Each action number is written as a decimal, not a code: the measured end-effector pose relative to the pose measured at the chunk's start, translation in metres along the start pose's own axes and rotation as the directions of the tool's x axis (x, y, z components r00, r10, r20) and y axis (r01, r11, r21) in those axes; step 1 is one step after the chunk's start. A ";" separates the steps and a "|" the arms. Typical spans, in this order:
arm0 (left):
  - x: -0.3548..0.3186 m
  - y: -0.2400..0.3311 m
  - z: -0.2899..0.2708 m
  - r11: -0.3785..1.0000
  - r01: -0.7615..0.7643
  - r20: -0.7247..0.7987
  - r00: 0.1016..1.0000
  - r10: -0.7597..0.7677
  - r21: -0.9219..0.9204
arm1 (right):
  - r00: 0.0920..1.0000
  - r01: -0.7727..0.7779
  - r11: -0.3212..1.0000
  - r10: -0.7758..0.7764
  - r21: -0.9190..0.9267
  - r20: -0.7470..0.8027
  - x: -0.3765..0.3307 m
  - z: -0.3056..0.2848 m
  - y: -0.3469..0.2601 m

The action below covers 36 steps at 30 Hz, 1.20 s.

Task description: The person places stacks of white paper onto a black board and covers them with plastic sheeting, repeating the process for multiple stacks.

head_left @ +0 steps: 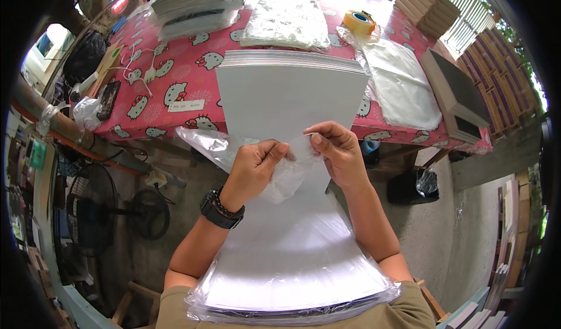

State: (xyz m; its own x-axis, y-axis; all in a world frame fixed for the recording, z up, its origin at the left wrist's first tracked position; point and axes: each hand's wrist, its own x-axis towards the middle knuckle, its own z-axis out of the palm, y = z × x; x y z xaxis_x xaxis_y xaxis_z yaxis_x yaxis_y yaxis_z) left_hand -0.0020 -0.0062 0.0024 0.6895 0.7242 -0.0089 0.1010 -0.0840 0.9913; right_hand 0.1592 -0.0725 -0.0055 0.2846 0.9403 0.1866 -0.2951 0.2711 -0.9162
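Observation:
My left hand (254, 168), with a black watch on its wrist, is closed with thumb against fingers on a crumpled clear plastic bag (286, 180). My right hand (339, 153) pinches the same plastic at its upper right, and the film hangs between the two hands. Just beyond them, a thick stack of white sheets (292, 92) rests on the table and juts over its near edge. Another stack of white sheets wrapped in clear plastic (298, 259) lies below my hands, against my body. A loose flap of clear film (204, 145) sticks out left of my left hand.
The table has a pink patterned cover (187, 72). On it lie plastic-wrapped stacks (196, 7), a pile of clear bags (286, 24), a tape roll (359, 22), flat plastic sleeves (400, 83) and a thick book-like block (456, 92). A fan (93, 209) and black bin (412, 187) stand below.

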 end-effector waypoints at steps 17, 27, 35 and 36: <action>0.001 -0.006 0.003 0.974 -0.159 -0.233 0.965 0.118 -0.163 | 0.999 -0.028 0.999 0.028 -0.027 -0.020 -0.007 -0.006 0.007; -0.002 -0.006 0.003 0.981 -0.115 -0.147 0.985 0.091 -0.158 | 0.983 0.020 0.950 -0.075 -0.313 -0.165 -0.008 -0.001 0.005; -0.003 -0.006 -0.001 0.995 -0.068 -0.005 0.998 0.068 -0.067 | 0.948 -0.217 0.976 0.219 -0.036 0.229 0.001 -0.004 -0.005; -0.004 -0.006 0.000 0.997 -0.063 0.016 0.998 0.064 -0.047 | 0.963 -0.197 0.979 0.184 0.044 0.196 0.001 -0.005 -0.003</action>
State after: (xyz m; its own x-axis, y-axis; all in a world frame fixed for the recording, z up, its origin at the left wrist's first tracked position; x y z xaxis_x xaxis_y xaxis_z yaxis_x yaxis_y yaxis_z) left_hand -0.0054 -0.0089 -0.0033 0.7060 0.7063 0.0522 0.0239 -0.0974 0.9950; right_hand 0.1644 -0.0734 -0.0045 0.0404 0.9959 0.0804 -0.3854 0.0898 -0.9184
